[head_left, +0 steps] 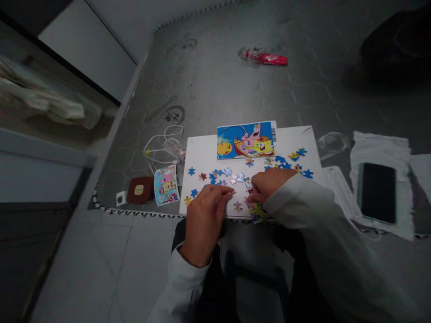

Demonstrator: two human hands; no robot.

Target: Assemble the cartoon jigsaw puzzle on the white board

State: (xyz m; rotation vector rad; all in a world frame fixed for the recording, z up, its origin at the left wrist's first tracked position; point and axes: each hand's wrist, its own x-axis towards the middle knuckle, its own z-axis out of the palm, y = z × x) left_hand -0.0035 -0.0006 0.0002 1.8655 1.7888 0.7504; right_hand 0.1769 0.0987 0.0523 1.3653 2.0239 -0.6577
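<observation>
Loose puzzle pieces (215,176) lie over a white board (202,150), many of them blue. A cartoon picture card (251,141) rests at the board's far side. My left hand (205,215) is closed at the board's near edge, its thumb and fingertips pinching a small puzzle piece (233,192) seen edge-on. To its right, my right hand (269,185) is closed over colourful pieces; its fingertips touch them, and whether it grips one is hidden. Joined yellow and pink pieces (257,211) sit below that hand. A single pinkish piece (238,206) lies between the hands.
Left of the board are a brown case (140,190), a cartoon sheet (166,185) and a white cord (156,149). On the right, a phone (377,193) rests on white cloth (380,146), beside a white strip (343,190). A red package (264,57) lies farther off.
</observation>
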